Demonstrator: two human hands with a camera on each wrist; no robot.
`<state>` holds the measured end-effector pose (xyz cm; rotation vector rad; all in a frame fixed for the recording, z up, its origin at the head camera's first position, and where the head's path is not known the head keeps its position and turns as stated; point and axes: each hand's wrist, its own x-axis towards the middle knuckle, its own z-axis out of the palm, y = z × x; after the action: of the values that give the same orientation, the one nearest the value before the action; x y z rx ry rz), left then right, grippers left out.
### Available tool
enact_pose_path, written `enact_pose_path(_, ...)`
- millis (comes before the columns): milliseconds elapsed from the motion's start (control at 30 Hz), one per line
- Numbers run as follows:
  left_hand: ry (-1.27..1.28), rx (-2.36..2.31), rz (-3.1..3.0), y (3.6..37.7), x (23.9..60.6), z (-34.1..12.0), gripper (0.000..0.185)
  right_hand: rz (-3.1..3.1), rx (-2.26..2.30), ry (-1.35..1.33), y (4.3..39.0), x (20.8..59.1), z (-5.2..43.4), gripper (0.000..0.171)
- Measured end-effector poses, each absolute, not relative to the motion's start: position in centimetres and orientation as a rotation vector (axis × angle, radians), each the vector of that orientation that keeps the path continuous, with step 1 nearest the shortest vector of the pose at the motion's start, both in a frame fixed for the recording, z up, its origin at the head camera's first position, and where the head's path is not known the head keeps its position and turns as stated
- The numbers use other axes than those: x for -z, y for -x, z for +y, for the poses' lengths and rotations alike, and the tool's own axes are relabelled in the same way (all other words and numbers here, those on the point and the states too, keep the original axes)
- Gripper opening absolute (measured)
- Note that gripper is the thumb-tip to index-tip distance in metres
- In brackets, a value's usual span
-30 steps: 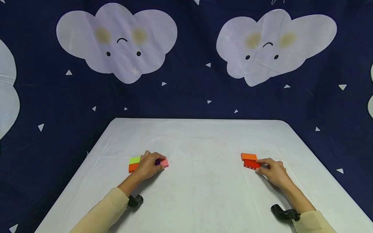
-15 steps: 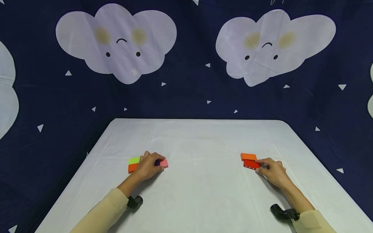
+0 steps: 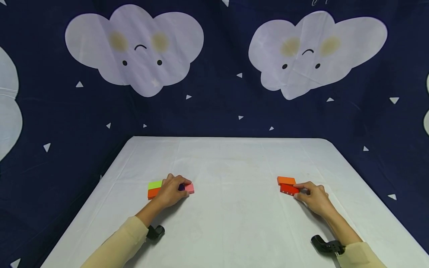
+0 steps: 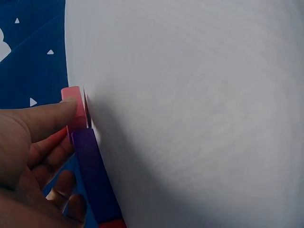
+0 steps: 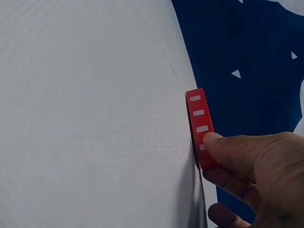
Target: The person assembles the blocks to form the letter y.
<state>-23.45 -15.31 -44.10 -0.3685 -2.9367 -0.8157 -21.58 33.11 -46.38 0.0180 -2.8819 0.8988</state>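
On the left of the table, my left hand (image 3: pixel 171 191) pinches a small pink block (image 3: pixel 190 188) between thumb and fingers. A purple block (image 4: pixel 97 178) lies end to end with the pink one, close against it, and is mostly covered by the hand in the head view. Beyond that hand, an orange block (image 3: pixel 153 193) and a lime green block (image 3: pixel 154 184) lie side by side, their right ends hidden. My right hand (image 3: pixel 314 198) grips the end of a red block (image 5: pixel 197 112) with white rectangular marks along its side. Just behind the red block lies an orange block (image 3: pixel 286 180).
The blocks sit on a white-covered table (image 3: pixel 228 219). A dark blue cloth (image 3: pixel 221 82) printed with clouds and triangles hangs behind and around it. Each wrist wears a black camera mount, such as the right one (image 3: pixel 326 245). A wide stretch of white cloth separates the two hands.
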Motion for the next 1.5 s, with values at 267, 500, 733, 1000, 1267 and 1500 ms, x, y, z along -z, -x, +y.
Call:
enact_pose_path(267,0.406,0.875,-2.909,23.2,43.8,-14.7,0.033,-2.891,-0.915,-0.047,21.5,45.6,32.5,0.04)
enact_pose_path(500,0.406,0.924,-2.906,23.0,43.6,-14.3,0.032,-2.875,-0.911,-0.109,21.8,44.9,31.5,0.037)
enact_pose_path(733,0.411,1.114,-2.853,22.6,43.3,-13.5,0.032,-2.859,-0.931,-0.159,22.2,44.6,30.3,0.035)
enact_pose_path(1000,0.432,1.237,-2.819,22.1,43.2,-12.3,0.032,-2.838,-0.978,-0.229,22.7,44.6,29.0,0.035)
enact_pose_path(1267,0.421,1.375,-2.804,21.8,43.6,-11.3,0.03,-2.812,-1.015,-0.288,23.1,44.6,27.4,0.031)
enact_pose_path(1500,0.412,1.378,-2.802,21.6,44.1,-10.6,0.031,-2.811,-1.034,-0.304,23.4,44.8,26.3,0.03)
